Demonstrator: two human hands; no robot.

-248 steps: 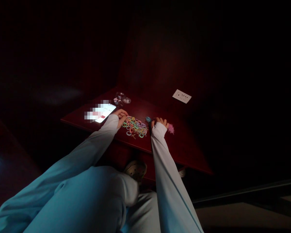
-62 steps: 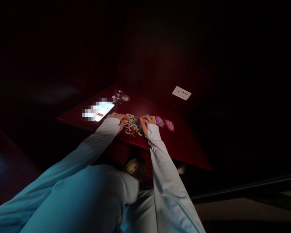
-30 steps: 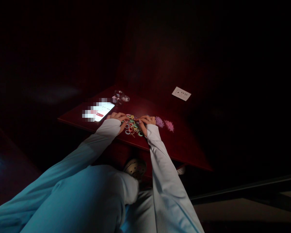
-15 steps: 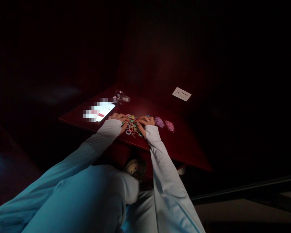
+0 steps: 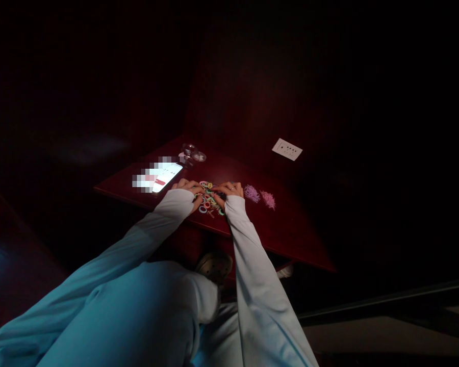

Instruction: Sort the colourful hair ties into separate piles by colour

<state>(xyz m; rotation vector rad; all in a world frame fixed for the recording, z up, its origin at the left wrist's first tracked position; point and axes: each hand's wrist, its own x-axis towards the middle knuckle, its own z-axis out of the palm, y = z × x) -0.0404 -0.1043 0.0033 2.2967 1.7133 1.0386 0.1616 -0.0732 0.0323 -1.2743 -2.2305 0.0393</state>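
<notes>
A loose pile of small colourful hair ties (image 5: 207, 199), in pink, yellow, green, pale blue and red, lies near the front of the dark red table. My left hand (image 5: 188, 187) rests at its left edge, fingers stretched over the rings and thumb apart. From the right, my right hand (image 5: 231, 190) reaches onto the same pile, fingers extended and thumb spread away from them. Nothing shows held in either hand, though the fingertips partly cover some ties. Just right of my right hand sit a heap of purple strands or small bands (image 5: 251, 193) and a pink heap (image 5: 268, 200).
A lit phone (image 5: 168, 176) lies on the table (image 5: 290, 234) at left, partly pixelated. Behind it stand clear round containers (image 5: 192, 153). A white socket plate (image 5: 287, 149) is on the back wall. Below the table edge a clog shoe (image 5: 214, 266) shows. The surroundings are very dark.
My right hand and forearm have shifted slightly left over the pile. My left hand stays nearly in place, and the purple and pink heaps look the same.
</notes>
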